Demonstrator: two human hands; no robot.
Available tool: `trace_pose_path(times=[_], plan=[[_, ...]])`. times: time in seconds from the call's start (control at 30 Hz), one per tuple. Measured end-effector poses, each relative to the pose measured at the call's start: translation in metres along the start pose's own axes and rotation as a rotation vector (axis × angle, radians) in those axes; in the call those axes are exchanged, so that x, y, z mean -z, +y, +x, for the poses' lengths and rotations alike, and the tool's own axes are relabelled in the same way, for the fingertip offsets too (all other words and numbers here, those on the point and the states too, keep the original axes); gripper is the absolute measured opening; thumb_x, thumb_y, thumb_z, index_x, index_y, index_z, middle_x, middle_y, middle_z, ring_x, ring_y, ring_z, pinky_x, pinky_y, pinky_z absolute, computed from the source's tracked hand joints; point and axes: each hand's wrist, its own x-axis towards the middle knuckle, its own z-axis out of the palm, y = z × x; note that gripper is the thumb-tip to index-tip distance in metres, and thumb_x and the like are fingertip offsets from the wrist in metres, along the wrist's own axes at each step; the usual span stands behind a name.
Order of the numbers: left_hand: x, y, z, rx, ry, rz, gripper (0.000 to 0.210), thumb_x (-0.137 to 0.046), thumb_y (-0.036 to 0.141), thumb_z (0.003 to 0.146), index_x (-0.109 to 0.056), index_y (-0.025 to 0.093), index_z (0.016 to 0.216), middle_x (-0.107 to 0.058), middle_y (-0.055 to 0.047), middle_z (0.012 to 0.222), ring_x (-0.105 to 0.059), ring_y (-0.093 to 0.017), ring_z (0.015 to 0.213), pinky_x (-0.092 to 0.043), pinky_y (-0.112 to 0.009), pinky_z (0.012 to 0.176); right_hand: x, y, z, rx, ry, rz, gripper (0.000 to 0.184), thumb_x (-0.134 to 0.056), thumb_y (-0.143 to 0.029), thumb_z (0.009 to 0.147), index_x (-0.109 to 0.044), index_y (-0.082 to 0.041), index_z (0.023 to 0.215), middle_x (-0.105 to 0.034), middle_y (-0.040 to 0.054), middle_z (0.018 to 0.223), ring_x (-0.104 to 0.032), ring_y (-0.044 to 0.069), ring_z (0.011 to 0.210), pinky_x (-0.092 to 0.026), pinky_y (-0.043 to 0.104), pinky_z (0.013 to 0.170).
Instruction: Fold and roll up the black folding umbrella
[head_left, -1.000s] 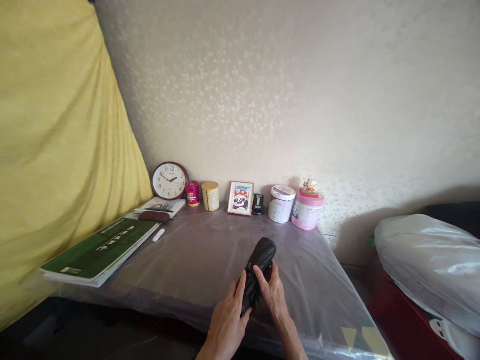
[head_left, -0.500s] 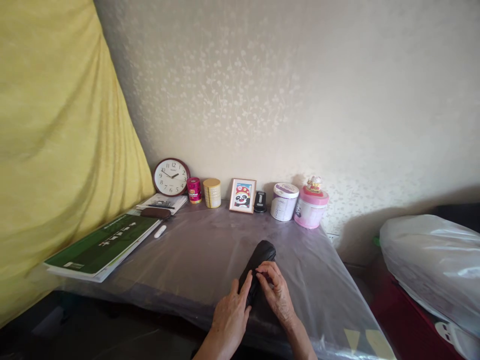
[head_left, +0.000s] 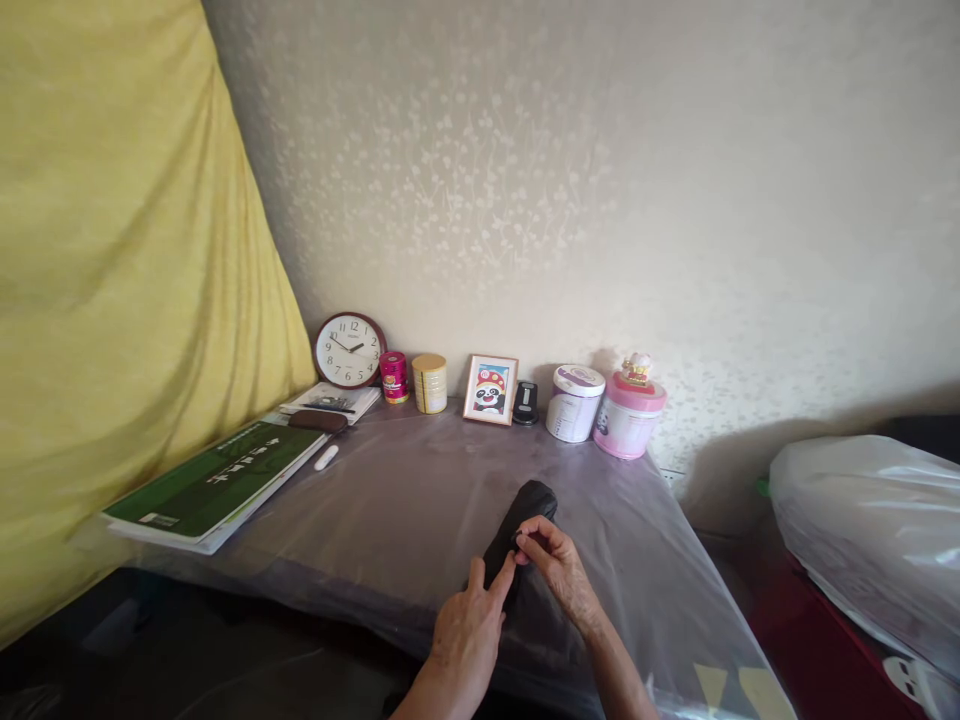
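A black folded umbrella [head_left: 520, 516] lies slantwise on the table near its front edge, its far end pointing up and to the right. My left hand [head_left: 471, 622] grips its near part from the left, with fingers over the dark fabric. From the right, my right hand [head_left: 559, 568] pinches thumb and forefinger together at the umbrella's side. A small dark bit, perhaps the strap, shows at those fingertips; it is too small to make out. Both hands' fingertips are close together, and the umbrella's near end is hidden behind my left hand.
Plastic film covers the table [head_left: 390, 500]. Along the wall stand a clock [head_left: 349, 349], a pink tin [head_left: 394, 377], a yellow tin [head_left: 430, 384], a picture frame [head_left: 490, 389] and two tubs [head_left: 575, 404]. Green books [head_left: 217, 480] lie left; a plastic-wrapped bundle [head_left: 862, 520] is at right.
The view has shifted slightly, so the things on the table appear a little further right. My right fingers have closed into a tighter pinch on the umbrella's side; my left hand stays on it.
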Motion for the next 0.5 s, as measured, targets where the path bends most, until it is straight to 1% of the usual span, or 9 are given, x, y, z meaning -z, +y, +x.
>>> trace_pose_path(times=[0.1,0.2,0.3,0.33,0.4,0.5], plan=[[-0.004,0.000,-0.001,0.000,0.021,0.003,0.065,-0.051,0.015,0.082,-0.023,0.038,0.136,-0.047,-0.012,0.127,-0.067,-0.018,0.073,-0.053,-0.030,0.064,-0.003,-0.002,0.010,-0.021,-0.023,-0.143,0.010,-0.058,-0.030,0.075,-0.055,-0.020,0.074,-0.051,-0.0062,0.054,-0.052,0.009,0.048,-0.043,0.021,0.051],[-0.007,0.000,-0.003,0.018,0.019,-0.013,0.064,-0.049,0.012,0.081,-0.024,0.029,0.137,-0.046,-0.014,0.130,-0.066,-0.019,0.074,-0.053,-0.031,0.066,-0.007,-0.002,0.017,-0.001,-0.034,-0.311,0.003,-0.057,-0.022,0.071,-0.058,-0.019,0.072,-0.051,-0.0059,0.058,-0.049,0.007,0.041,-0.040,0.020,0.042],[-0.006,-0.002,-0.003,0.021,0.010,-0.084,0.063,-0.046,0.014,0.081,-0.022,0.023,0.138,-0.045,-0.014,0.131,-0.065,-0.020,0.079,-0.052,-0.032,0.070,-0.011,-0.001,0.023,-0.010,-0.042,-0.410,0.012,-0.056,-0.017,0.067,-0.058,-0.020,0.078,-0.053,-0.0064,0.062,-0.048,0.006,0.039,-0.040,0.019,0.039],[-0.005,-0.003,-0.004,0.023,-0.002,-0.114,0.063,-0.045,0.015,0.081,-0.020,0.023,0.139,-0.044,-0.014,0.132,-0.065,-0.020,0.081,-0.052,-0.032,0.071,-0.012,-0.001,0.024,-0.033,-0.044,-0.404,0.014,-0.056,-0.018,0.066,-0.057,-0.021,0.080,-0.053,-0.0066,0.062,-0.048,0.006,0.038,-0.039,0.018,0.038],[-0.003,-0.007,-0.005,0.026,-0.033,-0.176,0.065,-0.045,0.018,0.081,-0.017,0.024,0.140,-0.041,-0.013,0.135,-0.064,-0.021,0.088,-0.051,-0.032,0.074,-0.011,-0.001,0.027,-0.096,-0.037,-0.323,0.016,-0.056,-0.025,0.068,-0.055,-0.021,0.083,-0.054,-0.0067,0.062,-0.047,0.006,0.037,-0.040,0.019,0.036],[-0.003,-0.016,-0.009,0.013,-0.053,-0.278,0.071,-0.046,0.020,0.080,-0.009,0.024,0.141,-0.032,-0.011,0.143,-0.058,-0.023,0.105,-0.047,-0.031,0.084,-0.004,0.000,0.029,-0.136,0.061,-0.156,0.024,-0.053,-0.038,0.073,-0.054,-0.019,0.088,-0.055,-0.0050,0.062,-0.049,0.008,0.039,-0.043,0.021,0.039]])
